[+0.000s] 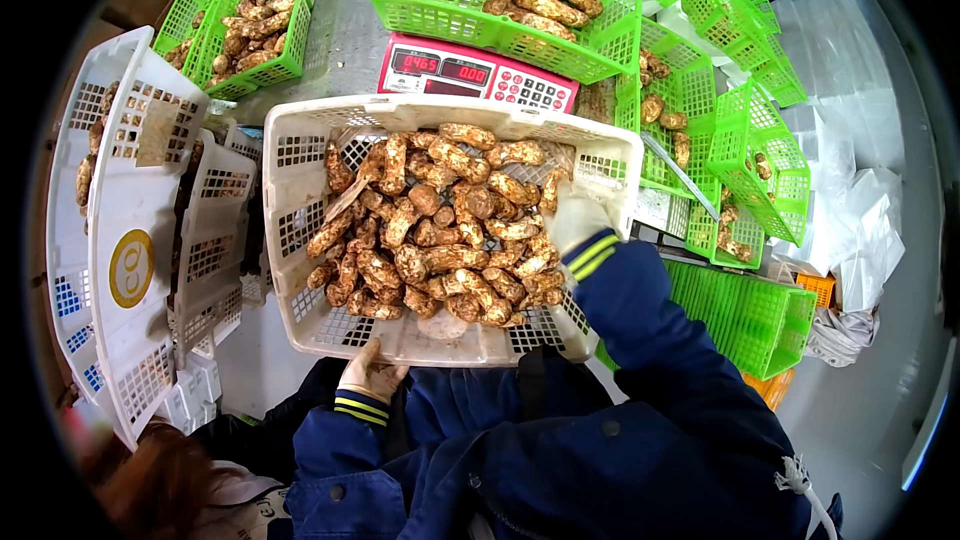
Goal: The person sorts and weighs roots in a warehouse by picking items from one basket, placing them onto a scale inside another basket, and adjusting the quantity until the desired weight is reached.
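A white plastic basket (455,112) sits in front of me, tilted slightly, with a heap of thick, brown-and-cream mushrooms (440,230) in it. My left hand (372,374), in a pale glove, grips the basket's near rim, its thumb against the wall. At the basket's right side my gloved right hand (580,220) reaches in over the heap. Its fingers curl down beside an upright mushroom (551,190) and appear closed on it, though the fingertips are partly hidden. Behind the basket stands a red-and-white digital scale (480,72) with a lit display.
A green basket (450,12) with a few mushrooms rests on the scale. More green baskets (757,155) crowd the right, and another (290,65) stands at the far left. White crates (160,200) lean at the left. A person's hair (165,485) shows at the lower left.
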